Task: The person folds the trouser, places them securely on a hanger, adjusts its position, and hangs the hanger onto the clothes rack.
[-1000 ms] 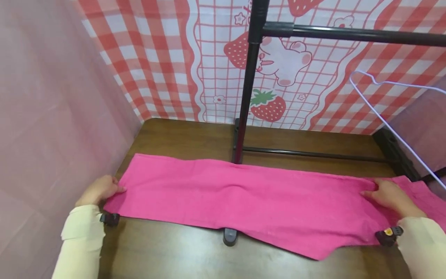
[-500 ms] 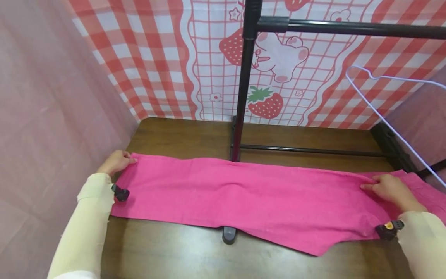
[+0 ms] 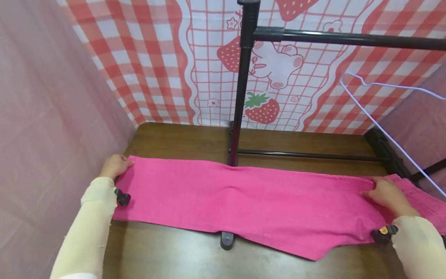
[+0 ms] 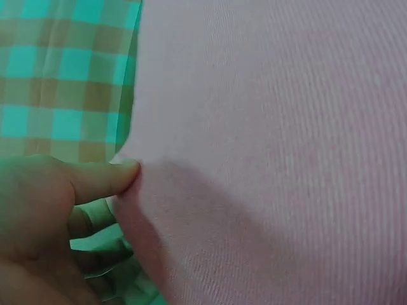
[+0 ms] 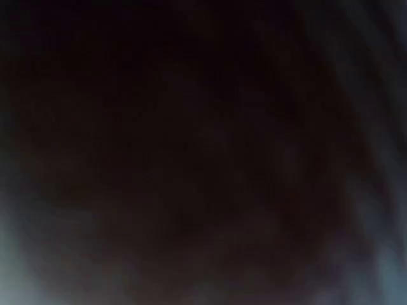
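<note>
A pair of pink corduroy trousers (image 3: 244, 201) lies folded lengthwise across the wooden table, its leg end to the left and crotch point at the front right. My left hand (image 3: 115, 166) pinches the far corner of the leg end. In the left wrist view, the left hand (image 4: 51, 210) has its thumb on top of the ribbed cloth (image 4: 267, 140), other fingers curled below. Near the waist end, my right hand (image 3: 388, 195) grips the upper edge, and the cloth wrinkles around it. The right wrist view is dark and blurred.
A black garment rack (image 3: 241, 93) stands on the table behind the trousers, and one of its feet (image 3: 227, 241) shows at their front edge. At the right hangs a lilac hanger (image 3: 386, 133). A pink curtain (image 3: 55, 128) closes the left side; a strawberry-print cloth (image 3: 156, 66) covers the back.
My left hand has moved away from me along the leg end, from its side edge up to the far corner. The right hand stays in place on the trousers.
</note>
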{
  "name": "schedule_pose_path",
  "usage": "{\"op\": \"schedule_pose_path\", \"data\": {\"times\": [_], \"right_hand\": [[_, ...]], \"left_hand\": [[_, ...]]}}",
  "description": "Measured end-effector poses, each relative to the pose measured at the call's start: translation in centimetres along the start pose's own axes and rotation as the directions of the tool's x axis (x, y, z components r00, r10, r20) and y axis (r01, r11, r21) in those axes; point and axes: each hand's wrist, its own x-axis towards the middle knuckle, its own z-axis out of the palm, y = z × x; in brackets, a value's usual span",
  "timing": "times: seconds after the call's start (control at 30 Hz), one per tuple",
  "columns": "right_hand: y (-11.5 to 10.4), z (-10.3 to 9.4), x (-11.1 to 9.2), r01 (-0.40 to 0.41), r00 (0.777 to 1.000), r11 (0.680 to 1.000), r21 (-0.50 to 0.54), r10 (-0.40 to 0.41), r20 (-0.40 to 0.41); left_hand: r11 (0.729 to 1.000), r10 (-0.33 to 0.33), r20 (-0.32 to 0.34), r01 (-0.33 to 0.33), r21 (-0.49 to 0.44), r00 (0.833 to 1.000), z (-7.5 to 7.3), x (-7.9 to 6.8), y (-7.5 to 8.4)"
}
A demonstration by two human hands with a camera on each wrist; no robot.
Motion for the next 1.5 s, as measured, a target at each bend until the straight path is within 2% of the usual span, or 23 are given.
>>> {"op": "schedule_pose_path", "data": {"times": [0.17,0.27,0.47,0.6,0.7,0.93,1.07,1.27,1.5], "right_hand": [[-0.6,0.6,-1.2,-0.042,0.994,0.999,0.029,0.044,-0.101],[-1.2,0.5,-2.0,-0.008,0.989,1.000,0.023,0.011,-0.149],[-2.1,0.4,-3.0,-0.008,0.988,1.000,0.022,0.011,-0.154],[-2.6,0.8,-3.4,-0.024,0.985,1.000,0.020,0.027,-0.168],[-3.3,0.8,-3.8,-0.010,0.990,1.000,0.002,0.010,-0.138],[-5.9,2.3,-4.8,0.142,0.989,0.988,-0.060,-0.144,-0.028],[-6.9,3.4,-5.2,0.167,0.986,0.981,-0.101,-0.166,0.019],[-7.4,3.9,-5.6,0.164,0.985,0.981,-0.101,-0.169,-0.046],[-9.6,3.8,-6.7,0.213,0.968,0.971,-0.108,-0.224,-0.111]], "left_hand": [[1.000,0.009,0.032,-0.010,0.026,0.999,-0.3,-0.6,0.3],[0.999,0.004,0.076,-0.007,0.034,0.997,-0.4,-1.6,0.2],[0.998,-0.067,0.164,0.067,0.004,0.984,-0.5,-3.9,-0.2],[0.997,-0.067,0.154,0.062,0.034,0.986,-0.5,-5.1,-0.5],[0.998,-0.056,0.147,0.052,0.031,0.988,-0.5,-5.6,-0.8],[0.996,-0.075,0.144,0.083,-0.045,0.987,-0.4,-5.9,-1.2],[0.992,-0.079,0.148,0.092,-0.089,0.986,-0.1,-6.0,-1.5],[0.986,-0.069,0.159,0.091,-0.141,0.985,0.3,-6.2,-1.4],[0.992,-0.080,0.168,0.095,-0.084,0.982,0.2,-6.3,-0.6]]}}
